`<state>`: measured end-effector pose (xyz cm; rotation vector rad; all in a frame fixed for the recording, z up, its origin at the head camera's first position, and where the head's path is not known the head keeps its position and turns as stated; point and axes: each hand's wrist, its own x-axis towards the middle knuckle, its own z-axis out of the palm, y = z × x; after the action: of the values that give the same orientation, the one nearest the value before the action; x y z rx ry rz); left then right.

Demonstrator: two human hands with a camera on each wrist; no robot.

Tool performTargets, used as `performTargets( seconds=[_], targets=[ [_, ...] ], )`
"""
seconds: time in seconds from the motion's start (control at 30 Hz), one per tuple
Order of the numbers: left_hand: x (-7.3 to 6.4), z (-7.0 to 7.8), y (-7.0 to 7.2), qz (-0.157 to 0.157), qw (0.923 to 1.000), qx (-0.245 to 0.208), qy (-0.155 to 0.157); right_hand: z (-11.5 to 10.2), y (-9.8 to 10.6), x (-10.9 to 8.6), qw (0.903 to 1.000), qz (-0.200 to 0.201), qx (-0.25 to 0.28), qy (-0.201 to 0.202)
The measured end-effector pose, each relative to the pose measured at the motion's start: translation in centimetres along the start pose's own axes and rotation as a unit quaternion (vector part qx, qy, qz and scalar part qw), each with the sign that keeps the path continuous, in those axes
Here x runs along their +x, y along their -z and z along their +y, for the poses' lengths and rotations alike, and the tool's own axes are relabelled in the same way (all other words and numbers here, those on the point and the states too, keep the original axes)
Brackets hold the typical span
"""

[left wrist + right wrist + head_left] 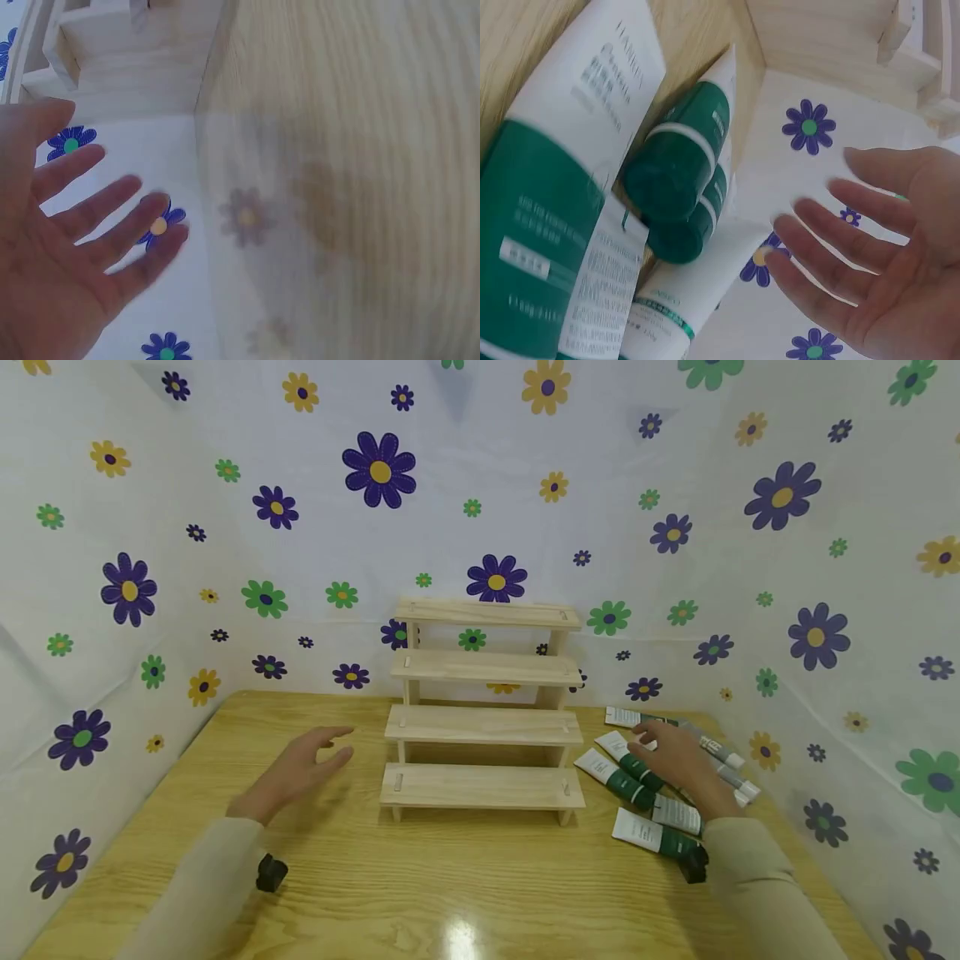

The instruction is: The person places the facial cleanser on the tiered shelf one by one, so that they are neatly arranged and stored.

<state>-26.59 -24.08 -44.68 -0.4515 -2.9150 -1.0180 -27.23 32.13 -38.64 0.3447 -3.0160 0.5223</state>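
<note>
A four-step wooden shelf stands at the back middle of the table. To its left hovers my left hand, fingers spread and holding nothing; in the left wrist view this hand has its fingers apart. My right hand is above a pile of squeeze tubes on the right. Spread, empty fingers show on that hand in the right wrist view. White-and-green tubes lie nearest the shelf, and another tube lies in front. Part of the pile is hidden under the right hand.
White flowered cloth walls in the back and both sides of the wood-grain table. White-and-silver tubes lie at the right, close to the side cloth. A black wrist device is on the left sleeve, another on the right.
</note>
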Motion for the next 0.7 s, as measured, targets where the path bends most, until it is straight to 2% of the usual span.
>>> performTargets(
  seconds=[0.1, 0.2, 0.37, 0.5, 0.7],
  targets=[
    [-0.2, 0.2, -0.9, -0.024, 0.9970, -0.073, 0.010, -0.3, -0.3, 0.2, 0.9996, -0.021, 0.017, 0.000],
    [-0.3, 0.4, -1.8, -0.048, 0.9917, -0.118, 0.018, -0.6, -0.6, 0.4, 0.9983, -0.053, 0.024, -0.007],
    [-0.4, 0.6, -2.8, -0.083, 0.9771, -0.195, 0.020, -0.6, -1.0, 0.5, 0.9952, -0.091, 0.022, -0.029],
    [-0.6, 0.8, -3.3, -0.097, 0.9680, -0.231, 0.013, -0.2, -1.4, 0.6, 0.9937, -0.105, 0.009, -0.039],
    [-0.6, 1.2, -3.7, -0.110, 0.9596, -0.259, 0.006, 0.6, -2.1, 0.7, 0.9939, -0.105, -0.013, -0.031]
  ],
)
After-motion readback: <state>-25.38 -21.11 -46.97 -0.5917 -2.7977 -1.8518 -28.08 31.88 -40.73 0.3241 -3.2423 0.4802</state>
